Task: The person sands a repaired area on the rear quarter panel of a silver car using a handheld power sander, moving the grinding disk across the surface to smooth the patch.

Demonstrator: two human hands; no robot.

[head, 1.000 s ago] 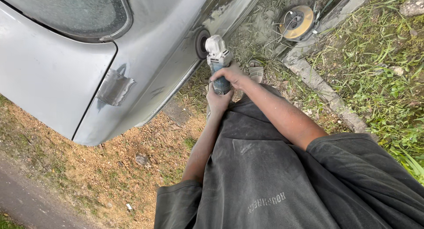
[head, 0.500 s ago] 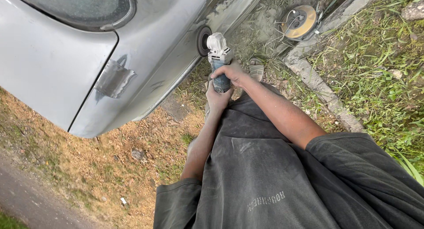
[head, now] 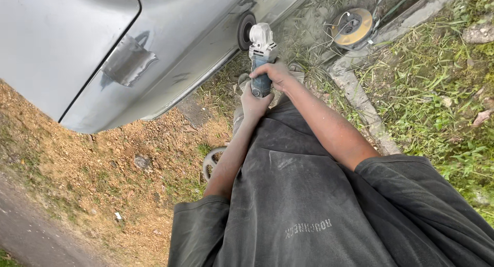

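You've got both hands wrapped tight around the grinder (head: 261, 56): left hand (head: 253, 103) clamped on the back end of the blue handle, right hand (head: 276, 74) gripping further up near the white head. The dark disc (head: 245, 30) sits right against the grey car panel (head: 170, 46), low on the body. There's a dented patch (head: 127, 61) off along the panel. A yellow cable reel (head: 352, 27) lies in the grass (head: 437, 92), well apart from you.
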